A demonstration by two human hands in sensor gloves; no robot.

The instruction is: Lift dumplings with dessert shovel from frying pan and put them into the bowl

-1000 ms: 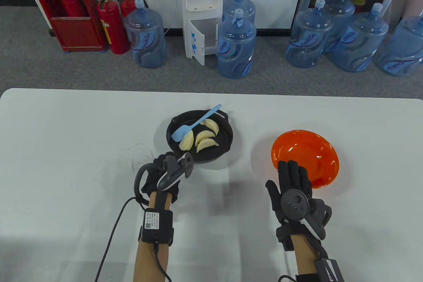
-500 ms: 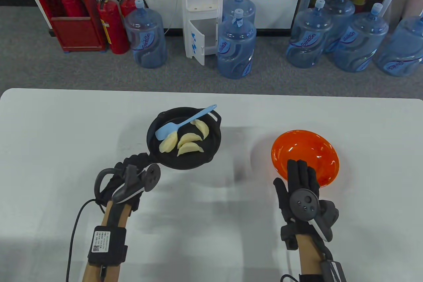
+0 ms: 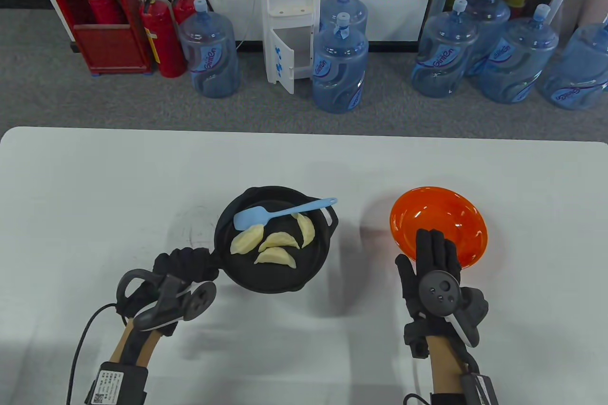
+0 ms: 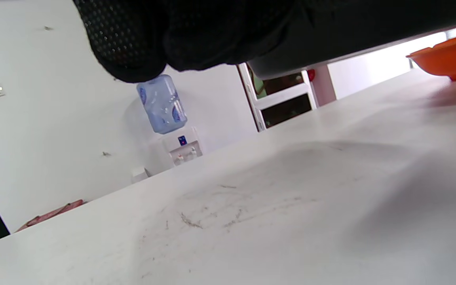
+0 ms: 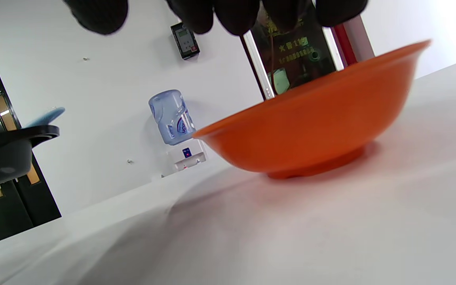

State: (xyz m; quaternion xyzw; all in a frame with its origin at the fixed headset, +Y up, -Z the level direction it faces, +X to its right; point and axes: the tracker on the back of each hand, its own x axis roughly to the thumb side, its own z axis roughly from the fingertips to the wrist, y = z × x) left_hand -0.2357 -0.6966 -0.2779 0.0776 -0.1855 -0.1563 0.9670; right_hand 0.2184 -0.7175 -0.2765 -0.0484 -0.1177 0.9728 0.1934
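A black frying pan holds several pale dumplings and a light blue dessert shovel, whose handle lies over the right rim. My left hand grips the pan's handle at its left side. In the right wrist view the pan hangs above the table, with the shovel's tip over its rim. The orange bowl stands to the right, empty. My right hand lies flat with straight fingers at the bowl's near rim, holding nothing. The bowl fills the right wrist view.
The white table stretches wide to the left and behind the pan. Beyond its far edge, on the floor, stand water bottles, a dispenser and fire extinguishers.
My left hand has carried the pan, first leftward, then toward me and a little right; the shovel's handle now points more to the right. The right hand has barely moved.
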